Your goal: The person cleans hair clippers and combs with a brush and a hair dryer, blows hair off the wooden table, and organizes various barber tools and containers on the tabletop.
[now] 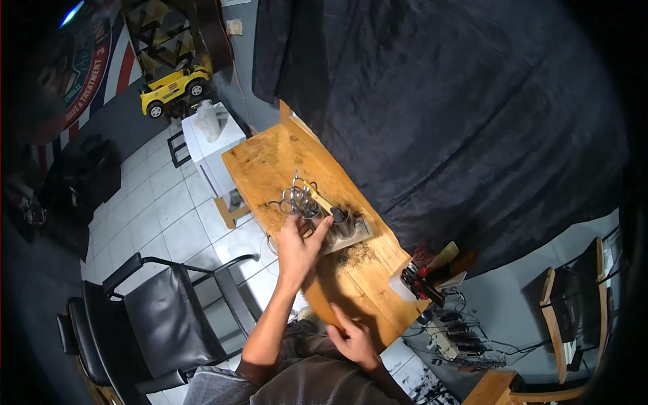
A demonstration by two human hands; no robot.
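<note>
Just beyond our left hand (299,246) in the head view, silver looped metal scissors (295,198) already stand in the grey cylindrical cup (314,220) it grips; dark loose clippings (358,255) still litter the brown wooden table (368,293) beside it. Our right hand (356,343) rests loosely open, nearer us.

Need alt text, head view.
The left hand holds a cup of scissors at a wooden table strewn with dark debris; the right hand is by the table's near edge. A black armchair stands at left.
</note>
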